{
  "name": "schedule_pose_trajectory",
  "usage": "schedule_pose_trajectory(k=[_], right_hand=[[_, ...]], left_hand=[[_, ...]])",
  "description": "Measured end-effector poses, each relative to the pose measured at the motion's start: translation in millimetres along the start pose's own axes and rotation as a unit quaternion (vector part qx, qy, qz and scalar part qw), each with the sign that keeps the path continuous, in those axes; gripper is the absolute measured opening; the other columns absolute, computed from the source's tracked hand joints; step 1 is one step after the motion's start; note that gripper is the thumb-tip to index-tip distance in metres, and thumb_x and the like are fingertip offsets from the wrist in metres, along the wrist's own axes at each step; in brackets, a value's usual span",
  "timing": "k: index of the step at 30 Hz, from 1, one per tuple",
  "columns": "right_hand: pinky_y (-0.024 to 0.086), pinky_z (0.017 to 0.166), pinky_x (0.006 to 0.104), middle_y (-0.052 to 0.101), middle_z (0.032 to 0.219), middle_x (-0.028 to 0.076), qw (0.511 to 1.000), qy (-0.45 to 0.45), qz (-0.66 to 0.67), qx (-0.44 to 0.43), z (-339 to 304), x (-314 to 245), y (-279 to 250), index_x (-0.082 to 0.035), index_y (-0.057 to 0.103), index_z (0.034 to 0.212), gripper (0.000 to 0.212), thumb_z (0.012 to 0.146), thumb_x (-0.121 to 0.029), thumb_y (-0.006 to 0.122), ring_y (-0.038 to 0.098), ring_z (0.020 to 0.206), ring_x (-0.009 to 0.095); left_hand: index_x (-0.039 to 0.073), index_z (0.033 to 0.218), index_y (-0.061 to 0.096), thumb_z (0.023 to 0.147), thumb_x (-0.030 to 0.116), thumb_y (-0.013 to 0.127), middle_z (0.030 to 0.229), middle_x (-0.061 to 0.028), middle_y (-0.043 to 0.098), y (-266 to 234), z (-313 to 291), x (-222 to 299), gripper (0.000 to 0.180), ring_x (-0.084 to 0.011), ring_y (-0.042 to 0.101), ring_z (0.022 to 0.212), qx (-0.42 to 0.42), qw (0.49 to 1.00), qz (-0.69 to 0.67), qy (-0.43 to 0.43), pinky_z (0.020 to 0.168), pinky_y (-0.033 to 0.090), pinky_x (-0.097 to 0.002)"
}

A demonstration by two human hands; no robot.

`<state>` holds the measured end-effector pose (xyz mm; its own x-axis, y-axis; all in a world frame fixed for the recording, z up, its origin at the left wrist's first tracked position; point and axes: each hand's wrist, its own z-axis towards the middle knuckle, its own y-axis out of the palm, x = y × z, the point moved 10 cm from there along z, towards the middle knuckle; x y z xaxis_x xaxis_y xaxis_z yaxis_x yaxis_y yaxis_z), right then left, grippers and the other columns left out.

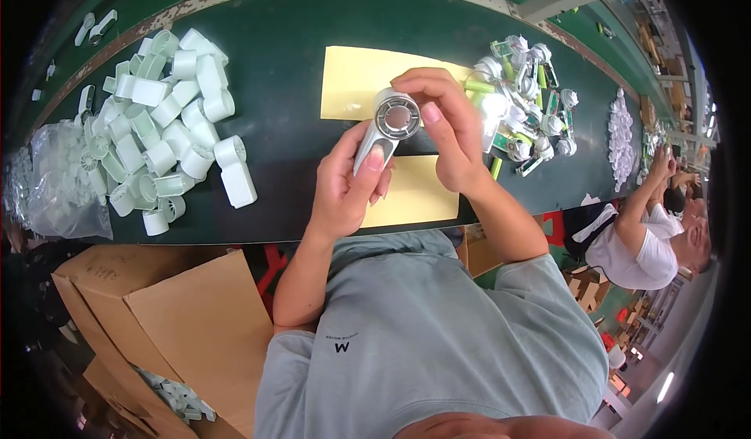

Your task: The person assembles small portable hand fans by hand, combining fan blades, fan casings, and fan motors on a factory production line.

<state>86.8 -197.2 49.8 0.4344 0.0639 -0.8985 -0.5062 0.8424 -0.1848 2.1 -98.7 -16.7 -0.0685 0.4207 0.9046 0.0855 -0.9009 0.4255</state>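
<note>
Being held right over the middle of the bench is a small white handheld gadget (393,122), fan-like, with a round, slotted silver face turned upward. Its handle is gripped by the left hand (350,175), fingers wrapped around from the side and the thumb pressed down on the front. The right hand (452,130) is curled loosely about the round head, with fingertips at the top edge and thumb just beside the rim; whether anything is actually being pinched there can't be told, tbh.

Two yellow sheets are laid out on the dark green table (274,36): the far sheet (344,87) behind the gadget, and the near sheet (426,193) by the table's front edge. Off to the left, a big heap of pale green casings (160,114) is piled up, with a clear plastic bag (59,181) next to it. On the right, a messy bunch of part-built units (520,107) is spread out, green boards and lime bits showing. Further along, a white pile (621,138) can be seen, and a co-worker in a white shirt (645,243) is seated by the table. Below left, a cardboard box (199,314) is parked.
</note>
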Motion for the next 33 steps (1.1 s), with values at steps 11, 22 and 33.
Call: schedule_pose_trajectory(k=[11,22,33], right_hand=[[0.048,0.083,0.0292,0.059,0.117,0.014,1.000,0.008,0.005,-0.023,7.2,-2.0,0.5,0.004,0.061,0.117,0.028,0.101,-0.016,0.048,0.059,0.097,0.018],[0.051,0.074,0.0264,0.067,0.091,0.003,0.965,0.187,-0.040,-0.179,107.6,84.7,8.2,0.001,0.066,0.111,0.031,0.100,-0.027,0.059,0.061,0.083,0.010],[0.055,0.089,0.0485,0.063,0.124,0.015,0.863,0.030,-0.494,0.100,239.5,175.9,-142.1,-0.012,0.065,0.119,0.037,0.082,-0.013,0.063,0.065,0.104,0.037]], left_hand=[[-0.007,0.134,0.047,0.103,0.025,0.053,0.091,-0.0074,0.061,-1.3,2.3,0.8,0.045,-0.0062,0.052,0.062,-0.004,0.999,-0.039,-0.002,0.052,0.041,-0.0212],[-0.003,0.132,0.054,0.094,0.012,0.065,0.123,-0.0164,0.062,-43.3,-7.9,62.7,0.042,-0.0265,0.061,0.109,0.202,0.847,0.465,0.161,0.085,0.053,-0.0343],[0.003,0.128,0.053,0.090,0.018,0.067,0.124,-0.0191,0.047,-112.2,-71.9,87.0,0.043,-0.0403,0.050,0.112,0.454,0.637,0.620,0.069,0.093,0.044,-0.0476]])
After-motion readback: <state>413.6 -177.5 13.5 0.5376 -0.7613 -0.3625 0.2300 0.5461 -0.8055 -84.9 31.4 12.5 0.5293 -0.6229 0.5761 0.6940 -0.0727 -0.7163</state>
